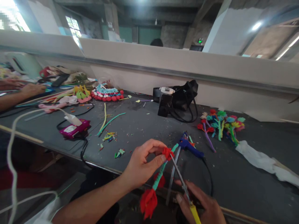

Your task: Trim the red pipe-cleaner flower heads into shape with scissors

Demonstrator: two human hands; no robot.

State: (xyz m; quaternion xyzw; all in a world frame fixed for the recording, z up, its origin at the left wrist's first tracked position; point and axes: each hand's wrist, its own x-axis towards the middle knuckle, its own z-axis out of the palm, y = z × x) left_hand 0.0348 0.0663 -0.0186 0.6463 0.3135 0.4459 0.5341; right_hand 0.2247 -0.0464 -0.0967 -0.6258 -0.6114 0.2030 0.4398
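Observation:
My left hand [146,163] pinches a small red fuzzy flower [167,152] between thumb and fingertips, over the table's front edge. A green wrapped stem [160,175] runs beside it, with a larger red flower [149,203] hanging at its lower end and more red partly hidden behind the stem. My right hand [203,202] grips scissors [181,177] with a yellow handle; their metal tip touches or nearly touches the small flower. Just beyond the hands lies a blue glue gun [192,148], and a clear stick [174,169] reaches over the edge.
Fuzzy flowers [220,121] lie at the right near a white wrapped bundle [259,158]. A black bag [185,95] and phone [164,105] stand at the back. Coloured scraps [110,137] and a purple power box [75,128] are left; another person's hand [34,89] is far left.

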